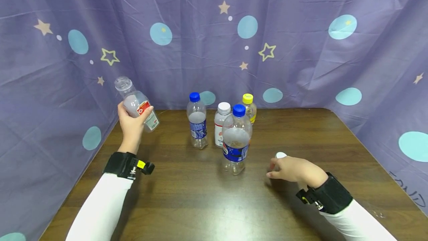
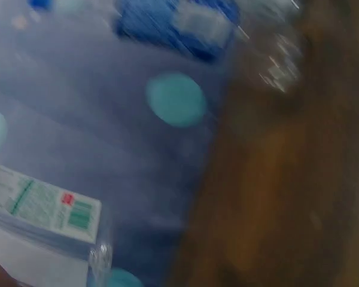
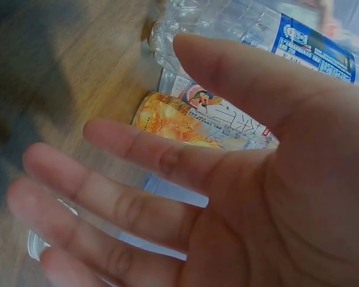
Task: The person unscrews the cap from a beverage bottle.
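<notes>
While an uncapped clear bottle point(image 1: 135, 102) is gripped by the left hand point(image 1: 131, 125) near the far left corner of the table point(image 1: 187, 200), its mouth is tipped up and leftward. The right hand point(image 1: 295, 168) is held loosely open, nothing grasped, at a white cap point(image 1: 281, 155) partly hidden by its fingers. Between the hands, a large Pepsi bottle point(image 1: 236, 138), a smaller blue-capped bottle point(image 1: 197, 122), a white-capped bottle point(image 1: 219, 131) and a yellow-capped bottle point(image 1: 250, 112) are seen upright.
</notes>
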Available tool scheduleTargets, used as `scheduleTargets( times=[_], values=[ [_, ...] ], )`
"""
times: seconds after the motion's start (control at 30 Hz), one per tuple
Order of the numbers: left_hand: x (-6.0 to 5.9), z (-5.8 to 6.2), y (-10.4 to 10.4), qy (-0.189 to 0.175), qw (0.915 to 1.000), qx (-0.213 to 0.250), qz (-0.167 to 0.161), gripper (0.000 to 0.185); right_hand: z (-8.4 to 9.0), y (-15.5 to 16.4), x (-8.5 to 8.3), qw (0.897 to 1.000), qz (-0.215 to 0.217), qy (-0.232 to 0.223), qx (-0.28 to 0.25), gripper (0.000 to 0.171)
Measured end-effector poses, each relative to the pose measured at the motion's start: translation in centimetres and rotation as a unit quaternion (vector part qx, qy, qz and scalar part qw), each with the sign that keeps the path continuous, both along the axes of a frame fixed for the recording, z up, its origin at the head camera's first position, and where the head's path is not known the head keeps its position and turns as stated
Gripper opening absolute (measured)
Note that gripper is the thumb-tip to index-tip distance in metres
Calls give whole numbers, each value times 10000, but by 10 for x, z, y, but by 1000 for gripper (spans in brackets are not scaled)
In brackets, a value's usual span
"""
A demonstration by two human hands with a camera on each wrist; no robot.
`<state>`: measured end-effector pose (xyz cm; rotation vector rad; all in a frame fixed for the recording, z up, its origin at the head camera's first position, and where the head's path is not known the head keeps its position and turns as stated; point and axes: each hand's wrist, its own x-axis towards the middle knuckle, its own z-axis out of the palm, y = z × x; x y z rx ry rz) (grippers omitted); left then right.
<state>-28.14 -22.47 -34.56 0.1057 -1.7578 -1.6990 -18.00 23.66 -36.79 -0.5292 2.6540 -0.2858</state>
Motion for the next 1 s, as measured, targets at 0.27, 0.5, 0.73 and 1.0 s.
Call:
scheduleTargets(
  times=[0.27, 0.5, 0.73, 1.0],
  values=[
    [-24, -53, -14, -1388, 9903, -28, 99, 82, -3, 1, -1, 10000, 3, -27, -26, 34],
    [-25, -68, -16, -1544, 9878, -204, -82, 87, -3, 3, -1, 9998, 166, 100, -79, 33],
    [-10, -37, -5, -965, 9843, -1371, 550, 121, -2, 1, -2, 9980, 485, 353, -199, 29],
    [42, 35, 45, 1369, 9487, -2832, -317, 45, 0, -1, -3, 9970, 536, 498, -256, 29]
  ],
)
